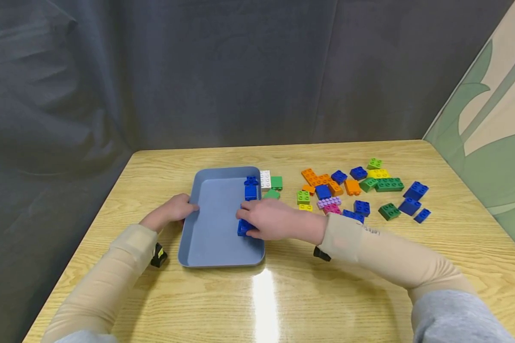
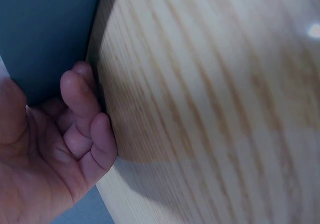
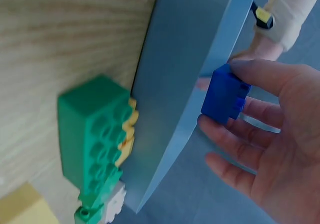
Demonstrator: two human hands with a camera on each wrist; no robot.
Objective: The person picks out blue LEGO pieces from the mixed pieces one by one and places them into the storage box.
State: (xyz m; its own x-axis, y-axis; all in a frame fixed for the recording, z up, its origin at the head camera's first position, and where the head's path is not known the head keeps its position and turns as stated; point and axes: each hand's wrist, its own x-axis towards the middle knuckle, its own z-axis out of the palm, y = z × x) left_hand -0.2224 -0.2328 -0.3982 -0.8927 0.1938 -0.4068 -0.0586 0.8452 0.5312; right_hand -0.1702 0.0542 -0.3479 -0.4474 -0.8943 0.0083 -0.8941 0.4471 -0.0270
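Observation:
My left hand (image 1: 177, 208) grips the left rim of a shallow blue-grey tray (image 1: 188, 233), with the thumb over the inner side. In the left wrist view its fingers (image 2: 80, 96) lie curled along the outer wall. My right hand (image 1: 272, 219) is over the tray's right side. It pinches a blue toy brick (image 3: 220, 94) between thumb and fingertips, as the right wrist view shows. From the head, that brick (image 1: 242, 228) appears low at the inner right side. Farther back in the tray lie a blue brick (image 1: 251, 193) and a star-shaped-looking blue piece (image 1: 251, 181).
Outside the tray's right wall stand a white brick (image 1: 265, 180) and green bricks (image 1: 276, 183). Many loose bricks spread over the table's right half, among them orange bricks (image 1: 313, 177), a long green brick (image 1: 389, 185) and blue bricks (image 1: 409, 206). A dark curtain (image 1: 240, 76) hangs behind.

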